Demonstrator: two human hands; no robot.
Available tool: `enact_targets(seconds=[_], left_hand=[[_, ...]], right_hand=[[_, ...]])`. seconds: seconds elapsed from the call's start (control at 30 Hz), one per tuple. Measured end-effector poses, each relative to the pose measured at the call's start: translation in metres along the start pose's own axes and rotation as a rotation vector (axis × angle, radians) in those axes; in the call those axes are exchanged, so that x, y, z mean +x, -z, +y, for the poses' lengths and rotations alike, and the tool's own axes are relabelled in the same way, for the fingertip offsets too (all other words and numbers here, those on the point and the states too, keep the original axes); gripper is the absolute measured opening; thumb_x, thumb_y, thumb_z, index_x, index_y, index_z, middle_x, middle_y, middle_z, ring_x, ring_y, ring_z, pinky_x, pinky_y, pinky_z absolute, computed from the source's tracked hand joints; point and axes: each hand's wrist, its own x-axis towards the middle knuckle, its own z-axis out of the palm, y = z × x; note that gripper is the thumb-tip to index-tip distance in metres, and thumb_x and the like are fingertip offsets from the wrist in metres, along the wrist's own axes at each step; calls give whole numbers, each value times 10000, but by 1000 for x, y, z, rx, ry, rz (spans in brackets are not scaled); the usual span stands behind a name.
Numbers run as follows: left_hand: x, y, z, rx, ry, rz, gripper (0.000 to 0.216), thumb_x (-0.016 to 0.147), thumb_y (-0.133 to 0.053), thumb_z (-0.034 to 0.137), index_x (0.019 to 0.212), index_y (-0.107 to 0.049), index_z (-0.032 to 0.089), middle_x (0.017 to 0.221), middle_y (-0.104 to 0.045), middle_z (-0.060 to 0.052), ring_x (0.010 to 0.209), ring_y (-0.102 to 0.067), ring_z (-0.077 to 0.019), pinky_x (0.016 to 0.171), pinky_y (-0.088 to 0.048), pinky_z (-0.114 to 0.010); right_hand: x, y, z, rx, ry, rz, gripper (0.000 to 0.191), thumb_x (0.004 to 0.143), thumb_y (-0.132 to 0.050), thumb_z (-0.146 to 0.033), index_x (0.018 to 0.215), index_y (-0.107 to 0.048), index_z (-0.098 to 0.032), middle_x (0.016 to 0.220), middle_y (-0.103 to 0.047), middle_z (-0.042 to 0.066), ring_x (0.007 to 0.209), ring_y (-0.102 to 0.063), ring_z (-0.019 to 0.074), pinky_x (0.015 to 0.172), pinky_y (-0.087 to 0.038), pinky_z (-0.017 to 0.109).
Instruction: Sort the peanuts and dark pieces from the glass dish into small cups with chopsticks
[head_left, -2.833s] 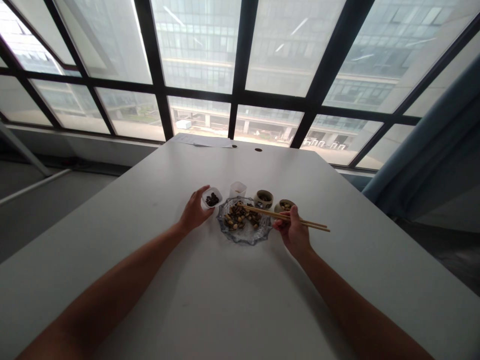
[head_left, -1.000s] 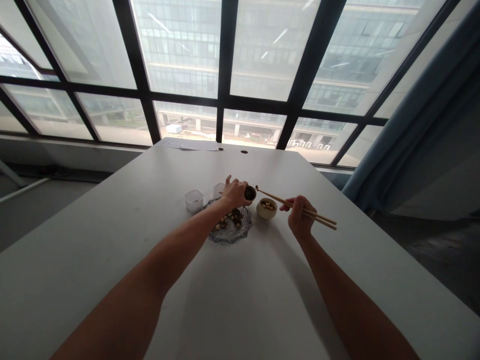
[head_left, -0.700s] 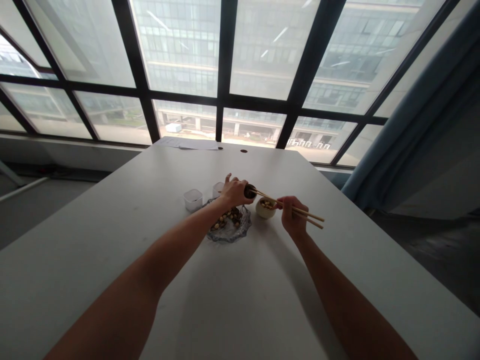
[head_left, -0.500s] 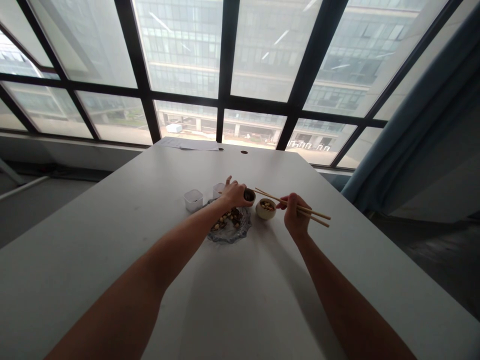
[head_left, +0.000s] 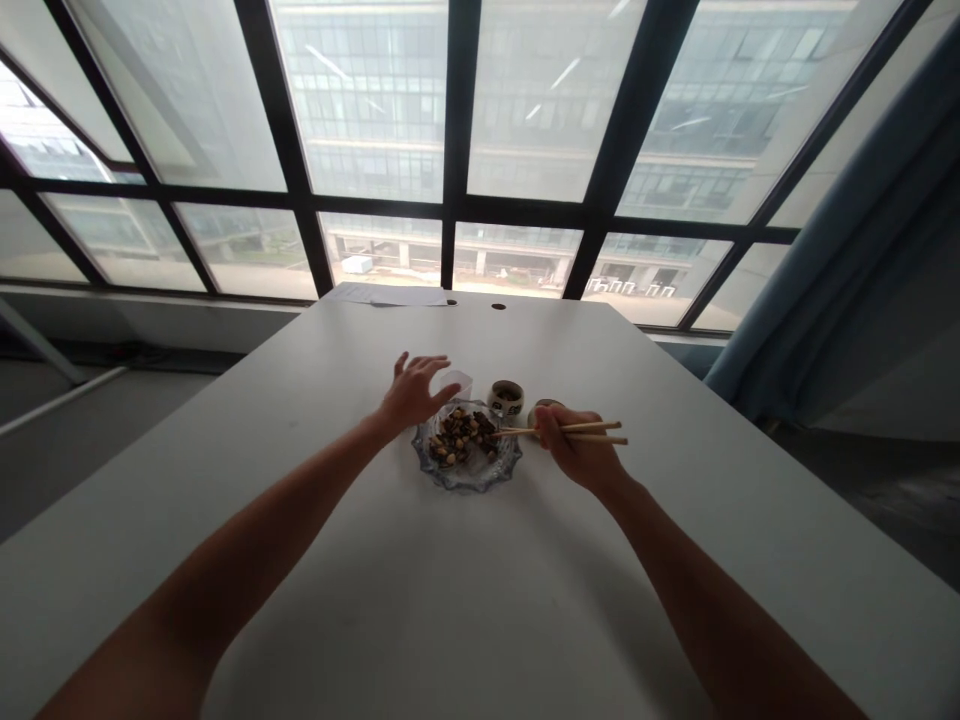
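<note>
A scalloped glass plate (head_left: 466, 484) bears a mix of nuts and dark pieces (head_left: 460, 436). My right hand (head_left: 576, 443) is closed around a pair of chopsticks (head_left: 600, 428), whose tips reach the dark pieces at the plate's right side. Over the plate's upper left edge, my left hand (head_left: 417, 390) is spread and holds nothing. Close to its thumb stands a clear plastic cup (head_left: 457, 382). A small patterned bowl (head_left: 506, 396) with dark contents sits behind the plate on the right. Another small bowl (head_left: 546, 404) is mostly hidden behind my right hand.
Everything stands on a white table (head_left: 337, 620). Sheets of paper (head_left: 397, 295) and a round cable hole (head_left: 498, 307) are at its far edge. Large windows lie beyond, and a blue curtain (head_left: 817, 240) hangs at the right.
My left hand has let go of the dark-filled bowl and moved left, now hiding a plastic cup. My right hand has shifted left and down, bringing the chopstick tips into the plate.
</note>
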Motion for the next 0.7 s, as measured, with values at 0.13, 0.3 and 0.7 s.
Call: enact_targets(seconds=[0.13,0.3,0.7], left_hand=[[-40,8,-37,-10,77,168,417,931,-539,480,1231,-606,198,1350,-626,-123,1281,-551,-281,1151,-315,-522],[-69,-8,-60,-108,110,217,550,905,-561,531,1314,-516,167,1367,-586,-165,1301,-526,-297,1111,-402,-495],[-79,-22,-61,-297,355,139,774,810,-658,579,1405,-432,138,1362,-580,-203,1086,-667,-309,942,-541,-468]], right_hand=[[-5,-22,7,11,42,-26,525,948,-482,-599,604,-591,-218,537,-568,1,500,-510,121,504,-397,257],[-14,-31,23,217,-89,87,508,972,-453,-579,687,-669,-218,545,-659,24,504,-611,168,508,-466,299],[-24,-36,34,14,-76,139,409,968,-524,-492,691,-649,-218,620,-697,33,549,-645,166,554,-497,300]])
